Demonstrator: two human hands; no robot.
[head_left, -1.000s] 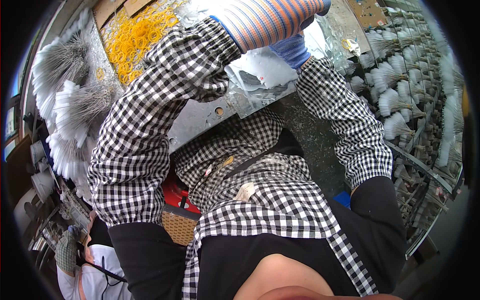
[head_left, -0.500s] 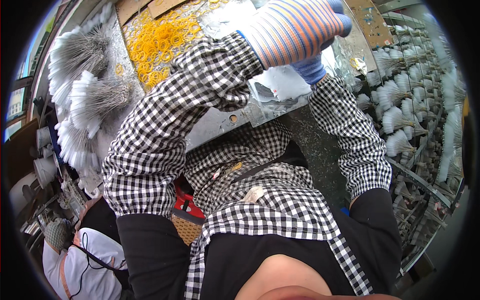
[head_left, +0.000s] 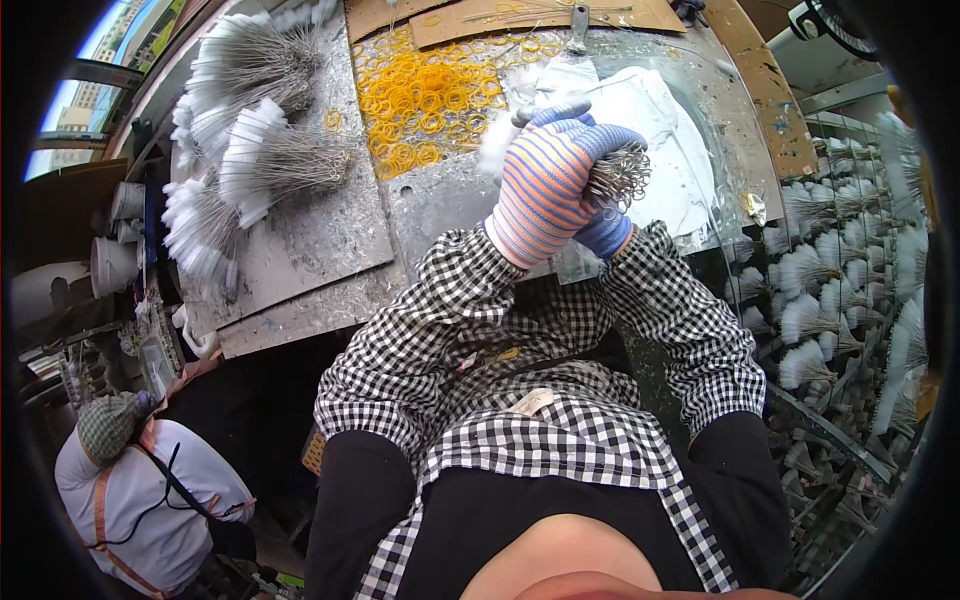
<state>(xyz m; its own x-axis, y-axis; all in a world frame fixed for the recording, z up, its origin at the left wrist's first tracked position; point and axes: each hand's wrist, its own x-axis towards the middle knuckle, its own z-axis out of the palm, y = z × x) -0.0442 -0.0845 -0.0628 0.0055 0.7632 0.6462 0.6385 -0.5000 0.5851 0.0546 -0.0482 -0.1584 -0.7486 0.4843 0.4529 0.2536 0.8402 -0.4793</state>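
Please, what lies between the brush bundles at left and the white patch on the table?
In the head view, a pile of yellow rings; nearer the patch, the left hand holds a wire-handled bundle.

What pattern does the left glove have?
The left glove has orange and blue stripes; it shows best in the head view.
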